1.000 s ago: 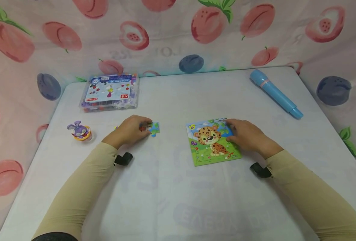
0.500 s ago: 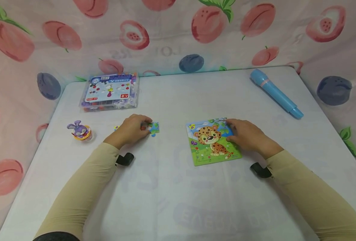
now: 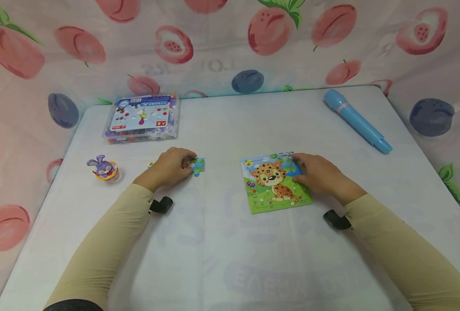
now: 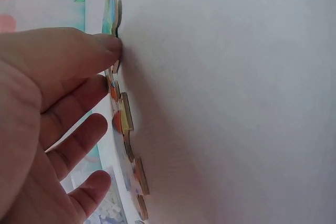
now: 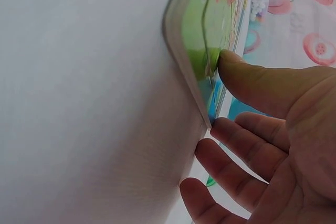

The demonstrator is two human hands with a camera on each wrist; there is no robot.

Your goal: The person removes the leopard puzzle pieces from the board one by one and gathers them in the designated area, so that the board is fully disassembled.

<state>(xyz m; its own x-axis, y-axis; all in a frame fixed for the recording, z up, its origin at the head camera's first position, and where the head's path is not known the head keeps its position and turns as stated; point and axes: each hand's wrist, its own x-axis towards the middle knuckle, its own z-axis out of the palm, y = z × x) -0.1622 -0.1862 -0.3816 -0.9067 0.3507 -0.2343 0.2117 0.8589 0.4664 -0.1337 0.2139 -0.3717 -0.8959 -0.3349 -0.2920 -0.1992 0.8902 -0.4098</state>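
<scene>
My left hand (image 3: 169, 166) rests low over a row of loose jigsaw pieces, its thumb and index finger at a blue and green piece (image 3: 199, 165). In the left wrist view, the thumb lies on that piece (image 4: 108, 17), and more wooden pieces (image 4: 126, 114) run along under the spread fingers. A bit of yellow piece (image 3: 150, 164) shows past the wrist. To the right lies a square leopard jigsaw puzzle (image 3: 270, 183). My right hand (image 3: 317, 172) holds its upper right corner, thumb (image 5: 233, 59) on the picture and fingertips at the edge.
A clear plastic box of beads (image 3: 142, 119) stands at the back left. In front of it is a purple rabbit toy (image 3: 104, 168) with an orange ring. A blue toy microphone (image 3: 356, 121) lies at the back right. A fruit-print cloth (image 3: 214, 43) hangs behind the table.
The blue and green piece at my left fingertips has shifted very slightly left. My right hand and the leopard puzzle have stayed where they were.
</scene>
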